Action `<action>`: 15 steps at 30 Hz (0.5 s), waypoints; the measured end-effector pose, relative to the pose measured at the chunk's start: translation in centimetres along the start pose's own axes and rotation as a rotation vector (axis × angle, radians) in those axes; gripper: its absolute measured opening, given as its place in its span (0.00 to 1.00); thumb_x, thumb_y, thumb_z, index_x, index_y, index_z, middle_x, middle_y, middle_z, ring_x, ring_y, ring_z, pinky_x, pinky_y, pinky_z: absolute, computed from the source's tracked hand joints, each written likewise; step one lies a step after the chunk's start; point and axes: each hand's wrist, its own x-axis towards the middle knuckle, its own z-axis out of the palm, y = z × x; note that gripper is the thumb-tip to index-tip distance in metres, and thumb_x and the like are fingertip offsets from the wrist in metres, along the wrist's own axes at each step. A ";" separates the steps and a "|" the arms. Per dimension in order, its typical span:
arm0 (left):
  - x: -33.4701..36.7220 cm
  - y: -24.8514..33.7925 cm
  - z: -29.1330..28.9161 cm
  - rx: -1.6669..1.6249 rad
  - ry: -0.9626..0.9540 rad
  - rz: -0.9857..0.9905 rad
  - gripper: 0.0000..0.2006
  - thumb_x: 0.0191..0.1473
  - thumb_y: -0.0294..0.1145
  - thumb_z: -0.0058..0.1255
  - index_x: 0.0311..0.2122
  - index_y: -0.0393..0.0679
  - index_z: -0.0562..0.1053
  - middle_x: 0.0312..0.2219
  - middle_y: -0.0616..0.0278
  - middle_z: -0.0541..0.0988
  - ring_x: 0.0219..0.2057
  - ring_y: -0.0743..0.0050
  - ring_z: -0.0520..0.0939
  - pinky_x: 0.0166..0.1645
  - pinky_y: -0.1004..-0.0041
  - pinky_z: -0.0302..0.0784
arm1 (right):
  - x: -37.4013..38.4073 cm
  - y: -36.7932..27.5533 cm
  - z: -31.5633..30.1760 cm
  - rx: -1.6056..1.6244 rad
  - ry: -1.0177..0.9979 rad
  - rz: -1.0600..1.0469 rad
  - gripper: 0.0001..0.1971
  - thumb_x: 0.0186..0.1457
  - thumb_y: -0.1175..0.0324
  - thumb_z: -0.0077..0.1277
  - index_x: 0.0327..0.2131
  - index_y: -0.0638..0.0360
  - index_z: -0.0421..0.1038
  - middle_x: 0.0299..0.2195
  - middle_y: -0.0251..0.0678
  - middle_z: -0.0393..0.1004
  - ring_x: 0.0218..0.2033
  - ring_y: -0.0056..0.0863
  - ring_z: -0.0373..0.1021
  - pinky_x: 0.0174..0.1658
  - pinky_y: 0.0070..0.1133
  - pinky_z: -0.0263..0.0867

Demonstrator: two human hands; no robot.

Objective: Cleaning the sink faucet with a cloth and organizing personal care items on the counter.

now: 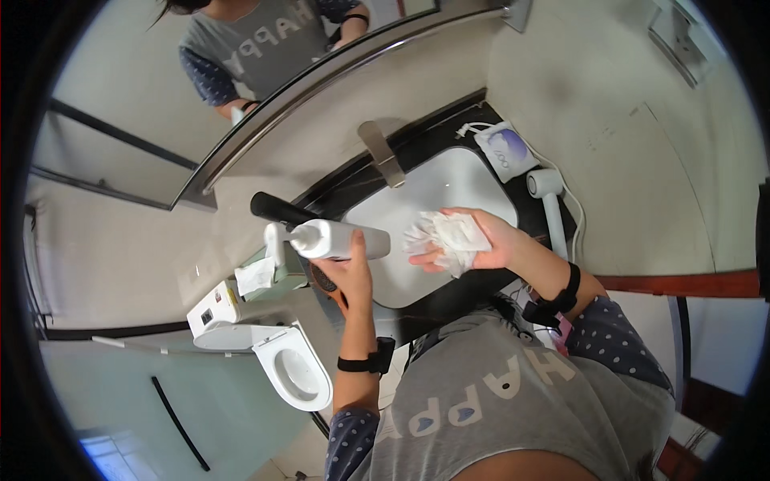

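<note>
My left hand [351,279] is closed around a white pump bottle [345,239]. The bottle is tipped almost onto its side, its pump head toward the left and its base over the sink. Crumpled white tissue [457,239] rests in my right hand [501,239], which is palm up above the basin with its fingers partly under the tissue. A gap separates the bottle's base from the tissue. Beneath both hands lies the white sink basin [469,178]. Its metal faucet [381,154] reaches over the far rim.
To the right on the black counter are a white hair dryer [552,210] with its cord and a white-purple pouch [505,151]. A black cylinder [279,209] and a wooden hairbrush [324,280] are by my left hand. Tissues [257,275] and a toilet [298,369] stand left. A metal rail [353,66] crosses below the mirror.
</note>
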 end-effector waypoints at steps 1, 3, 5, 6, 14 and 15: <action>-0.1 -0.7 0.1 -0.050 0.037 -0.017 0.44 0.47 0.27 0.63 0.62 0.37 0.45 0.51 0.51 0.64 0.48 0.64 0.70 0.55 0.67 0.65 | 0.1 0.3 -1.1 -0.013 -0.005 0.027 0.23 0.62 0.59 0.38 0.54 0.68 0.59 0.55 0.54 0.62 0.58 0.53 0.59 0.59 0.46 0.56; 0.4 -3.4 0.5 0.035 0.084 0.115 0.42 0.42 0.30 0.67 0.57 0.33 0.53 0.50 0.49 0.63 0.50 0.61 0.67 0.56 0.65 0.61 | 0.4 1.0 -4.3 -0.233 0.198 -0.085 0.22 0.62 0.57 0.40 0.52 0.66 0.63 0.49 0.50 0.69 0.52 0.47 0.67 0.55 0.40 0.63; 1.0 -5.8 1.6 0.153 0.107 0.068 0.37 0.40 0.34 0.69 0.51 0.33 0.60 0.46 0.49 0.65 0.47 0.59 0.69 0.52 0.63 0.63 | -0.4 1.1 -8.5 -0.360 0.496 -0.144 0.20 0.62 0.56 0.41 0.48 0.64 0.66 0.39 0.42 0.73 0.37 0.35 0.73 0.43 0.31 0.72; 1.8 -6.1 2.5 0.133 0.116 0.059 0.35 0.39 0.36 0.69 0.48 0.33 0.62 0.44 0.49 0.66 0.45 0.58 0.70 0.51 0.63 0.64 | -1.2 1.0 -11.5 -0.344 0.501 -0.176 0.19 0.62 0.58 0.42 0.47 0.64 0.66 0.37 0.40 0.73 0.36 0.32 0.73 0.42 0.30 0.73; 8.9 -10.6 4.9 0.456 0.344 0.079 0.38 0.33 0.41 0.72 0.49 0.36 0.64 0.42 0.48 0.70 0.45 0.46 0.72 0.49 0.58 0.67 | -3.2 1.3 -11.8 -0.390 0.619 -0.139 0.16 0.61 0.59 0.45 0.44 0.63 0.68 0.36 0.37 0.72 0.36 0.29 0.72 0.44 0.29 0.73; 9.4 -10.9 5.5 0.497 0.382 0.063 0.39 0.33 0.42 0.71 0.49 0.37 0.64 0.42 0.49 0.70 0.45 0.45 0.71 0.48 0.57 0.68 | -3.2 1.0 -11.3 -0.403 0.626 -0.134 0.16 0.61 0.59 0.45 0.44 0.63 0.68 0.36 0.37 0.72 0.36 0.29 0.72 0.44 0.29 0.73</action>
